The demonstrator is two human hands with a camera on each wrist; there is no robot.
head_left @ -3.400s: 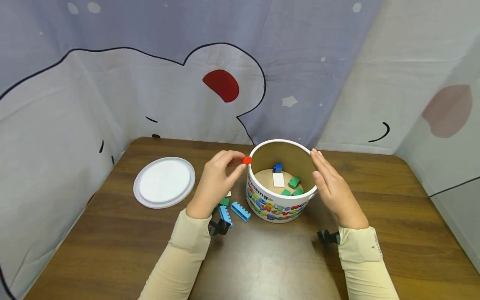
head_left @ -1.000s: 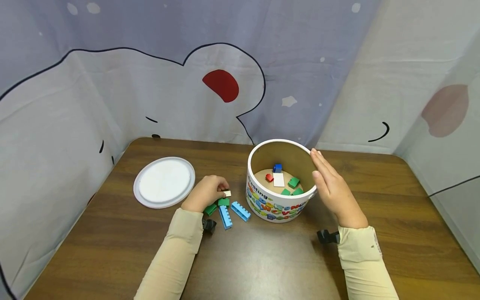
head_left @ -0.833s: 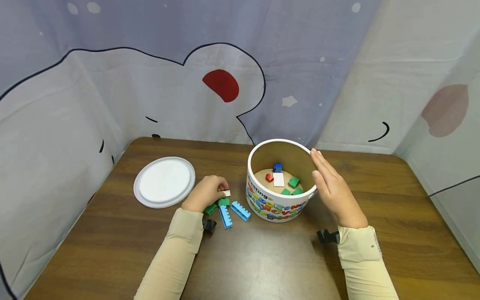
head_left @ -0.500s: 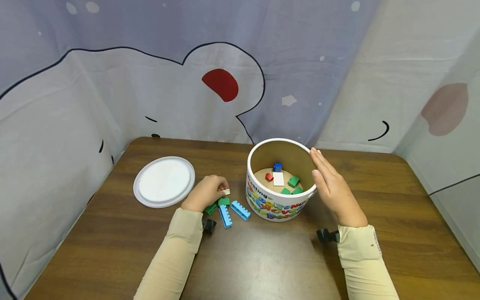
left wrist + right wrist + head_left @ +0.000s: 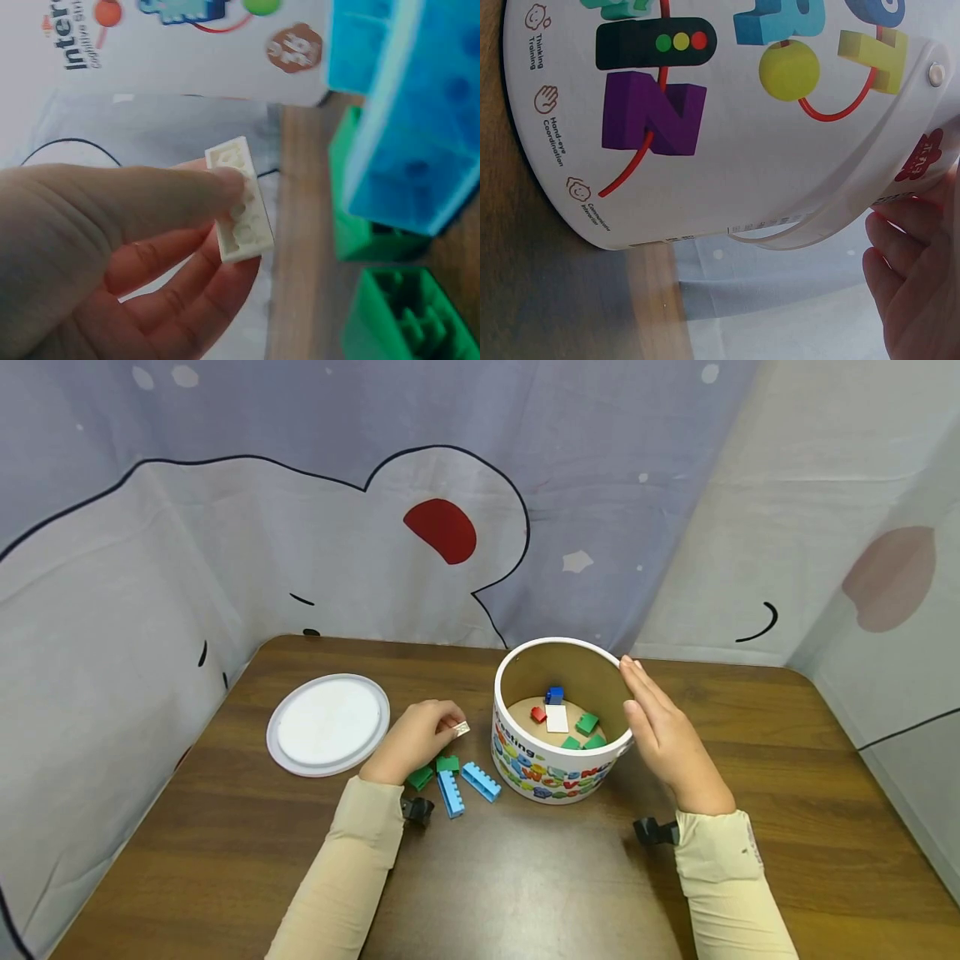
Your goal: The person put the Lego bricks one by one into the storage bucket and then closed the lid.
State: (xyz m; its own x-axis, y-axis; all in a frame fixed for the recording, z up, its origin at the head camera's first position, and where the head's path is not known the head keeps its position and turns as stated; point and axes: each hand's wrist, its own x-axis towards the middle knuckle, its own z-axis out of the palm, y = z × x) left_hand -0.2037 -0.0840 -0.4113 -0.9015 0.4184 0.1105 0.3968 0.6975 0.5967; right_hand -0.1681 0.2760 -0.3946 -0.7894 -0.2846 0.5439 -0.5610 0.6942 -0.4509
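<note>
My left hand (image 5: 420, 739) pinches a small cream-white toy brick (image 5: 253, 234) between thumb and fingers, above the table and left of the tub. In the left wrist view the thumb covers part of its patterned face. The round white tub (image 5: 551, 783), printed with colourful letters, stands at the table's middle. Straight fingers of my right hand (image 5: 667, 739) lean on its right rim and side. Inside are a blue brick (image 5: 554, 695), a red brick (image 5: 538, 715), a flat white piece (image 5: 557, 719) and several green bricks (image 5: 587, 724).
Two light blue bricks (image 5: 482, 782) lie left of the tub, beside two green bricks (image 5: 447, 764). A round white lid (image 5: 328, 722) lies at the table's left. The tub's plastic handle (image 5: 855, 202) hangs on its right side. A printed curtain (image 5: 360, 552) closes off the back.
The red brick, earlier in my left hand, now lies in the tub. That hand went back to the bricks, pinched the cream-white one and raised it slightly. My right hand stays put.
</note>
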